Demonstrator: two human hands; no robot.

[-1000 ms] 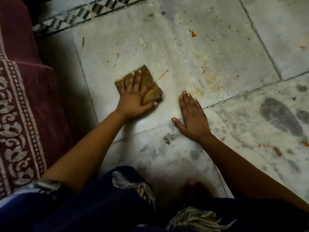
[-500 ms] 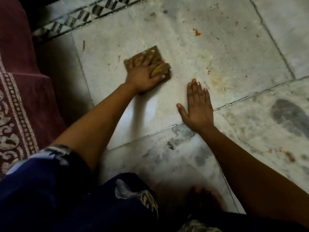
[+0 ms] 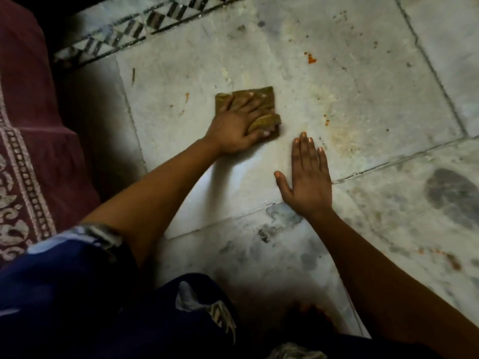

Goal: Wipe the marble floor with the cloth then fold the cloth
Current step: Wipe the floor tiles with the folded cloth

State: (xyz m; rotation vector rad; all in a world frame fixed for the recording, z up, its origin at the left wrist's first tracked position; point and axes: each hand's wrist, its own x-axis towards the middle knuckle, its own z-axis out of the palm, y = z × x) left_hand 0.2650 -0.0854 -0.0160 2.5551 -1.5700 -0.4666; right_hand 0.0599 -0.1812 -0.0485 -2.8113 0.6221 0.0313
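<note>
cloth [image 3: 255, 106] — left hand [image 3: 234, 129] presses | right hand [image 3: 307, 177] — flat on floor [image 3: 363, 104]

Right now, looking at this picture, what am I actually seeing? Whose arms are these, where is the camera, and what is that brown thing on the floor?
There is no machine here: a person crouches on the floor, and the camera sits on their head, looking forward and down at their own two arms. The left hand presses a folded brown cloth flat against the marble floor, fingers spread over it and the thumb curled round its near edge. The right hand holds nothing; it lies flat on the floor beside the cloth, palm down, apparently as a prop. Small orange stains dot the pale slab beyond the cloth. A black-and-white patterned border runs along the far edge, a dark red patterned fabric lies at the left, and the dark blue clothing at the bottom is the person's own.
</note>
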